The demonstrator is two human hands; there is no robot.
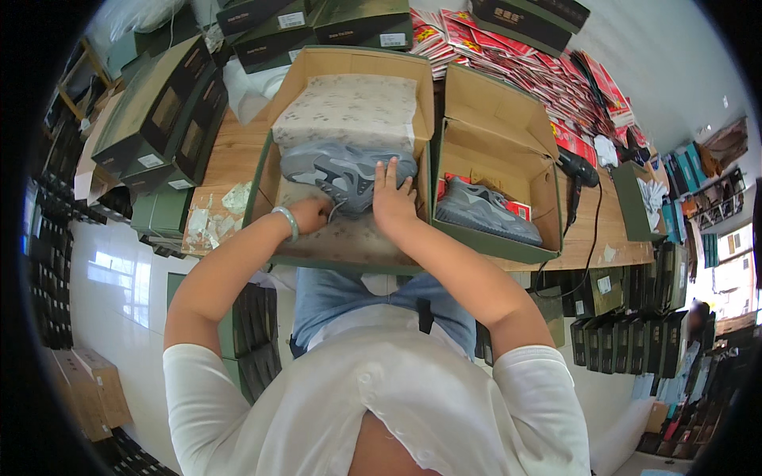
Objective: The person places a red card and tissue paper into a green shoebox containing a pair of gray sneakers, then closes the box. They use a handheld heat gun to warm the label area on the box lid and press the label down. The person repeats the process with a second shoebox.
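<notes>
- The tabletop (226,159) is wood-grained, with pale, patchy marks near its left end.
- The left box (349,263) stands open before the person: green outside, bare brown cardboard inside, holding patterned paper and one shoe.
- The right box (496,247), also open and green with a brown lining, sits just beside it and holds a second shoe with red-and-yellow printed pieces behind.
- Dark closed boxes (151,111), oblong and sharp-edged, are stacked at the left.
- Flat, glossy red packets (508,59) spread in overlapping rows at the back.
- The paper (345,103), off-white with grey blotches, lines the left box and rises against its lid.
- The grey shoe (317,166) lies crosswise on that paper, its upper made of layered panels over a chunky, curved sole.
- The second shoe (484,210), grey and laced, rests lengthwise in the right box.
- A black heat tool (579,168), pistol-shaped and corded, lies beyond the right box.
- The right hand (394,198) rests on the grey shoe, fingers extended and slightly spread.
- The left hand (309,216) is curled beside the shoe's lace; whether it pinches it cannot be told.
- A pale green bracelet (289,224), smooth and round, circles the left wrist.
</notes>
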